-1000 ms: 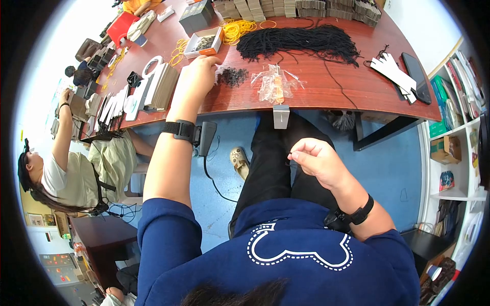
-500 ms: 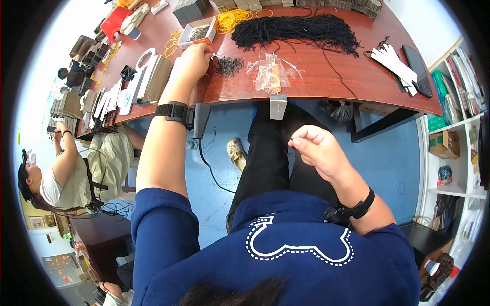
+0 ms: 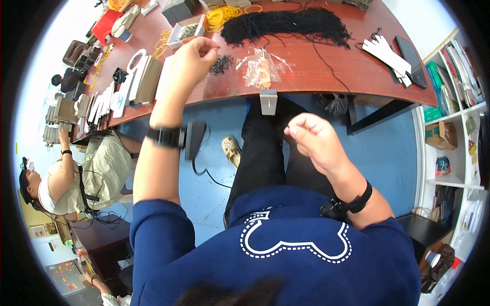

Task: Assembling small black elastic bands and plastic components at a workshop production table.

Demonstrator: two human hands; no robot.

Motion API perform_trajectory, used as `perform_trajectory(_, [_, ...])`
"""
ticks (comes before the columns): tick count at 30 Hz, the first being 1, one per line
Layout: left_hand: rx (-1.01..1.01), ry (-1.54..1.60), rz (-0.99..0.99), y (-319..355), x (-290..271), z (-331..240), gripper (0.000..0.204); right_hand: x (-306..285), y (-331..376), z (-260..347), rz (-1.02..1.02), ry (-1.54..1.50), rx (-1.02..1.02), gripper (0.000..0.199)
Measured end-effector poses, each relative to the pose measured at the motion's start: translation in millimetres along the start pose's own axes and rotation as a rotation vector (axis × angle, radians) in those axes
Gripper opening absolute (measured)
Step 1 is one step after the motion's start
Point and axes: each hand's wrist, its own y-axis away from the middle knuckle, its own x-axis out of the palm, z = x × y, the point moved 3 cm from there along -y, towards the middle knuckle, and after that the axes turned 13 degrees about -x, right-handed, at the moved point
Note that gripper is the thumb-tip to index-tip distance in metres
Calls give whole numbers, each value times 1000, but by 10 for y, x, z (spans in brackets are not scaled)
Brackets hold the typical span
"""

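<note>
My left hand (image 3: 193, 60) is over the table, its thumb and fingertips pinched together beside a small pile of short black pieces (image 3: 221, 65). Whatever lies in that pinch is too small to name. Above my lap, my right hand (image 3: 314, 138) is closed, thumb against forefinger; any thing between them is too tiny to make out. Ahead of it, a small grey metal block (image 3: 268, 102) juts from the table's near edge. Crumpled clear plastic with an orange strip (image 3: 265, 74) lies just behind the block.
A long bundle of black cords (image 3: 286, 25) stretches across the back. Small pieces fill an open white box (image 3: 187, 31), near yellow bands (image 3: 223, 16). White strips (image 3: 386, 57) and a dark phone-like slab (image 3: 411, 61) lie right. Stacked card (image 3: 145, 80) stands left; another person sits farther left.
My left hand has drawn slightly toward me and its fingers have curled in more. The right hand stays pinched above my lap, barely shifted. The whole view has tilted a little.
</note>
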Motion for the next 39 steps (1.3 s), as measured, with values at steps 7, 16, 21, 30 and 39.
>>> perform_trajectory(7, [-256, 900, 361, 1510, 530, -421, 7, 113, 8, -49, -33, 3, -140, 8])
perform_trajectory(16, [-118, 947, 135, 1759, 536, -537, 16, 143, 74, -105, -116, 173, -282, 8])
perform_trajectory(21, [-48, 720, 52, 1805, 510, -584, 18, 162, 89, -95, -140, 178, -318, 9])
perform_trajectory(30, [0, 561, 26, 1806, 454, -636, 19, 141, 92, -77, -170, 273, -300, 11])
perform_trajectory(39, [192, 359, -82, 1806, 422, -683, 19, 146, 67, -112, -154, 228, -277, 13])
